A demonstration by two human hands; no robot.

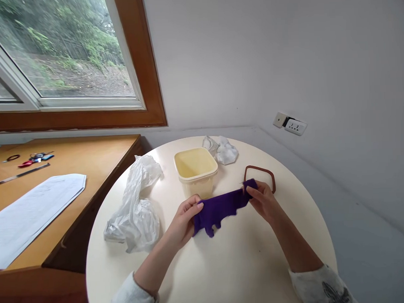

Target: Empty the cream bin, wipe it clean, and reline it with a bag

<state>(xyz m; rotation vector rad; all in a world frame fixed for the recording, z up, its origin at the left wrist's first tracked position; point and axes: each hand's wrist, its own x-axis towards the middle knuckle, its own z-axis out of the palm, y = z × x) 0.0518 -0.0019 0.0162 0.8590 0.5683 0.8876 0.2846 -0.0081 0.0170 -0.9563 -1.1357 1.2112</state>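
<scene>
A strip of purple cloth (220, 208) with a ragged lower edge is stretched between my hands above the round table. My left hand (187, 218) pinches its left end, thumb on top. At the other end, my right hand (261, 198) grips a bunched or folded part of the cloth between thumb and fingers. Just behind the cloth stands a cream plastic bin (197, 182), open at the top. Beyond my right hand lies a brown rounded frame (272, 177), partly hidden by that hand.
A crumpled white plastic bag (141, 215) lies on the left of the round white table (226, 274). Smaller crumpled white plastic (226, 150) sits behind the bin. At left, a wooden desk (99, 150) holds papers (41, 214), a pen (24, 173) and keys (39, 156).
</scene>
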